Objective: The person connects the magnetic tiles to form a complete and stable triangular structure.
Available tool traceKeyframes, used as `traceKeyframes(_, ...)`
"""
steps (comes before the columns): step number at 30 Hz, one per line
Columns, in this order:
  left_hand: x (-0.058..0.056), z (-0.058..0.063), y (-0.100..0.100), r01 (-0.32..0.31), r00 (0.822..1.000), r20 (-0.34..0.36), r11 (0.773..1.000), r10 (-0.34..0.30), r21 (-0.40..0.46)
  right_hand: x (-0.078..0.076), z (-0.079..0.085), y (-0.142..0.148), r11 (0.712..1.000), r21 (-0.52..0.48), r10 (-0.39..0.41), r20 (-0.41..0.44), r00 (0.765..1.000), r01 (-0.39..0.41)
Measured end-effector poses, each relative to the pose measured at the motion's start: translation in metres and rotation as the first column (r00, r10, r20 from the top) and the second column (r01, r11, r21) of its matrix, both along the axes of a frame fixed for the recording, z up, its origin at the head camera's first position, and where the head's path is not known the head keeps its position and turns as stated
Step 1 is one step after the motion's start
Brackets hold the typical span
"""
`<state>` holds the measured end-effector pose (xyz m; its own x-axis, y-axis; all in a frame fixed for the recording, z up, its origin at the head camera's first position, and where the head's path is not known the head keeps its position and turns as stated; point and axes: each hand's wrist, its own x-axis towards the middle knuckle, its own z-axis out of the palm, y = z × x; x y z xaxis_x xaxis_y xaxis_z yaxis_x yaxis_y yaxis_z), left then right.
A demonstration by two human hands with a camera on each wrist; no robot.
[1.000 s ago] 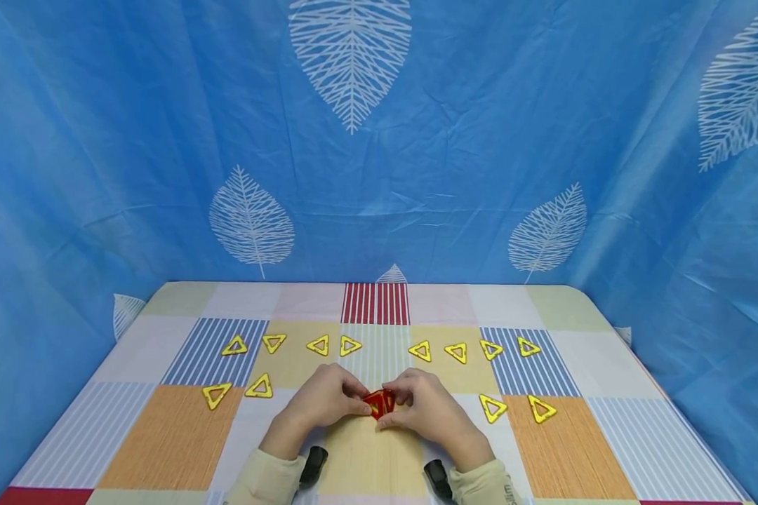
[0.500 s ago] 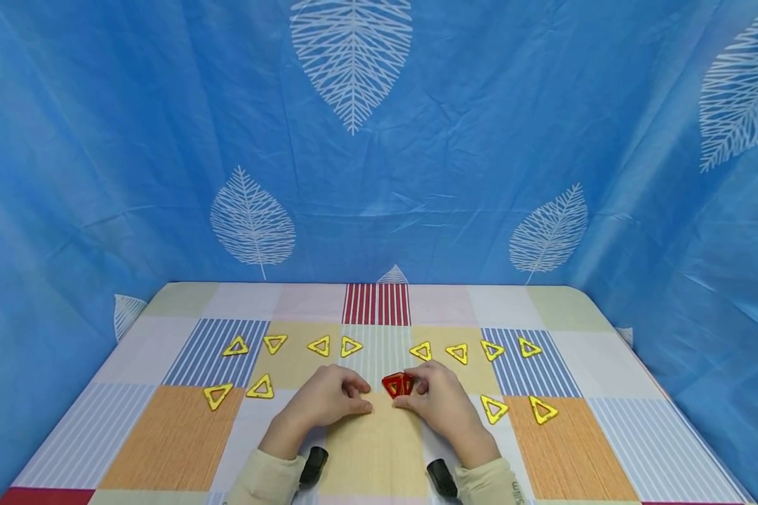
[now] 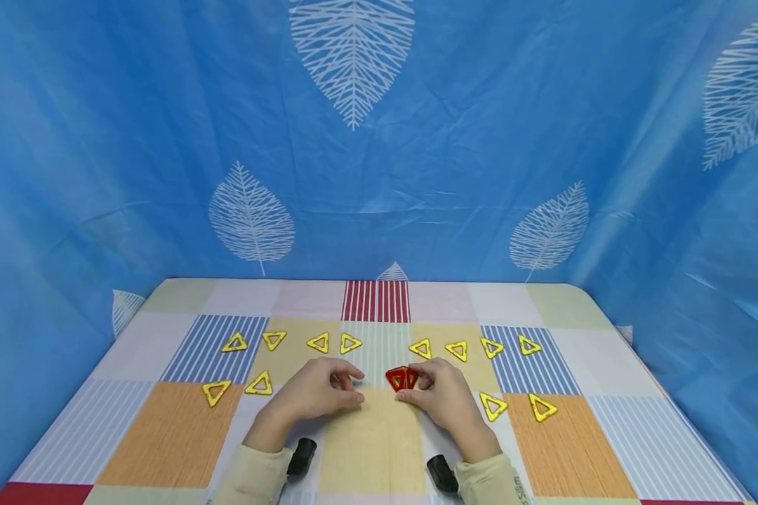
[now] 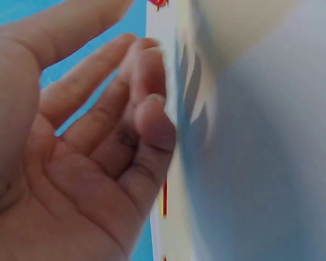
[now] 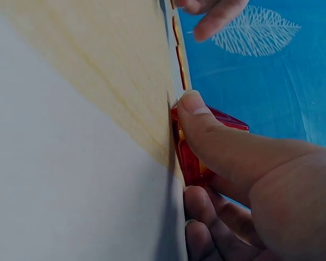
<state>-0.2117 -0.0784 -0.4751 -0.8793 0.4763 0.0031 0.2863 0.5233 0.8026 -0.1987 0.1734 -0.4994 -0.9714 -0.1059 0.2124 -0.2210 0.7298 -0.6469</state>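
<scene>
My right hand (image 3: 445, 396) pinches a small red and yellow piece made of joined triangles (image 3: 398, 379) between thumb and fingers, low over the table. In the right wrist view that red piece (image 5: 190, 157) stands up from the cloth, partly covered by the thumb. To its left, my left hand (image 3: 316, 393) hovers near the tabletop with fingers relaxed and nothing in its grasp. The left wrist view shows this hand (image 4: 87, 147) loosely curved, its palm bare.
Several yellow triangle frames lie flat around the hands: a left group (image 3: 259, 384), a back row (image 3: 456, 351) and a right pair (image 3: 542, 407). A patchwork cloth (image 3: 373, 449) covers the table. A blue curtain (image 3: 379, 175) with white leaves hangs behind.
The left hand has let go of the red piece and drawn slightly to the left, its fingers loosening. The right hand has carried the piece to the right and a little farther back.
</scene>
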Motion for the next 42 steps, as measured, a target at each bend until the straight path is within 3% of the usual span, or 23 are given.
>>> traceKeyframes(6, -0.004, 0.002, -0.041, -0.042, 0.998, -0.043, 0.999, 0.044, 0.028, 0.001, 0.0, 0.0, 1.0, -0.001, 0.005, 0.023, 1.0, -0.005)
traceKeyframes(10, -0.006, 0.004, -0.074, -0.136, 0.99, -0.036, 0.991, 0.137, 0.013, 0.003, 0.001, 0.0, 1.0, -0.003, 0.005, 0.028, 1.0, -0.005)
traceKeyframes(14, -0.006, 0.006, -0.1, -0.205, 0.979, -0.031, 0.977, 0.203, -0.052, 0.003, 0.001, 0.002, 1.0, -0.001, 0.0, 0.027, 1.0, 0.0)
traceKeyframes(19, -0.006, 0.005, -0.123, -0.222, 0.975, -0.042, 0.962, 0.219, -0.158, 0.004, -0.001, 0.002, 1.0, -0.003, 0.001, 0.03, 1.0, -0.001)
traceKeyframes(24, -0.008, 0.005, -0.132, -0.25, 0.966, -0.003, 0.937, 0.257, -0.246, 0.004, 0.0, 0.002, 1.0, 0.001, 0.002, 0.032, 0.999, -0.002)
traceKeyframes(42, -0.013, 0.005, -0.131, -0.229, 0.971, 0.001, 0.927, 0.241, -0.297, 0.001, 0.001, 0.002, 1.0, 0.002, 0.017, 0.024, 1.0, -0.017)
